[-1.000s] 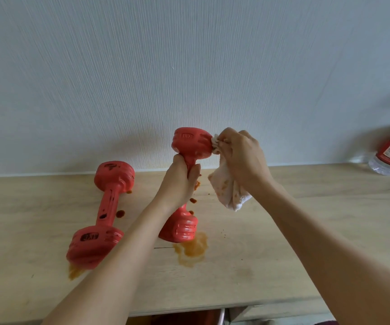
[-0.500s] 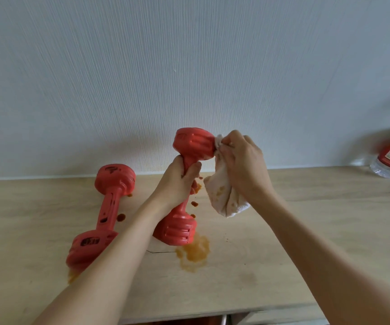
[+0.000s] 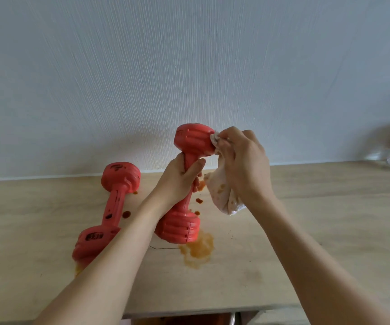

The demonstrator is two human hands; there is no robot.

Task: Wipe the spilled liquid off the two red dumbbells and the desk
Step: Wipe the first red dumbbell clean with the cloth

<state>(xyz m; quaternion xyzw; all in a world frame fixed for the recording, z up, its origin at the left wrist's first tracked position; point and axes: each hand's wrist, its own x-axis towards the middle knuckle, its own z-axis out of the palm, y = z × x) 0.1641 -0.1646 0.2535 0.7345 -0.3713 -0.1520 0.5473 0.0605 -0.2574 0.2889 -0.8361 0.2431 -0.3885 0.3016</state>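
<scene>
From the head view, the left hand [image 3: 177,181] has its fingers [image 3: 195,166] clenched round the handle of the raised dumbbell [image 3: 189,184], which stands tilted, its long axis running from the lower end resting on the tabletop [image 3: 318,242] up to the upper end near the wall. The right hand [image 3: 243,163] pinches a stained cloth [image 3: 222,195] and presses it against the right-facing side of that upper end, so the surface being wiped lies just left of the right fingertips. The second dumbbell [image 3: 112,209] lies flat to the left, spotted with dark drops, nearer the left arm. An orange puddle [image 3: 197,250] sits just beside the raised dumbbell's lower end, below the cloth; it probably waits for later.
</scene>
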